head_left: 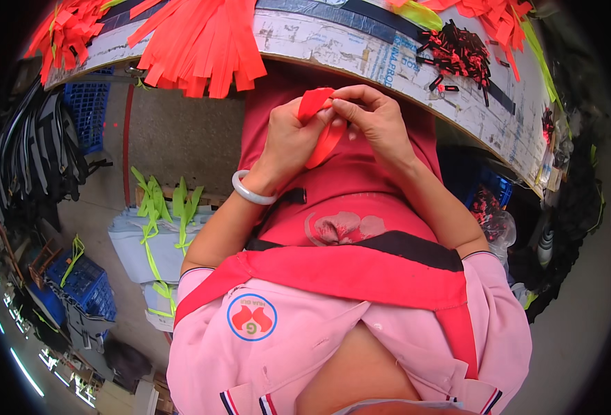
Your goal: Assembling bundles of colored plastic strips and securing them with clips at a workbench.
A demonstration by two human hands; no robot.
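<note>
Head view: left hand (288, 138) & right hand (374, 121), both pinched shut on a thin red-orange fabric strip (323, 135), held over the lap below the worktable edge (333, 52). Pile of small black-red clips (461, 52) on the table, well apart. White bangle (250, 190) on left wrist.

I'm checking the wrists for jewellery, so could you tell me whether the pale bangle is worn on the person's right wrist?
No, the pale bangle sits on the left wrist, below the left hand pinching the red strip.

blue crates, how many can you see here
3 at least: one blue crate under the table edge at upper left, one on the floor at lower left, one under the table at right, partly hidden. More may be hidden.
</note>
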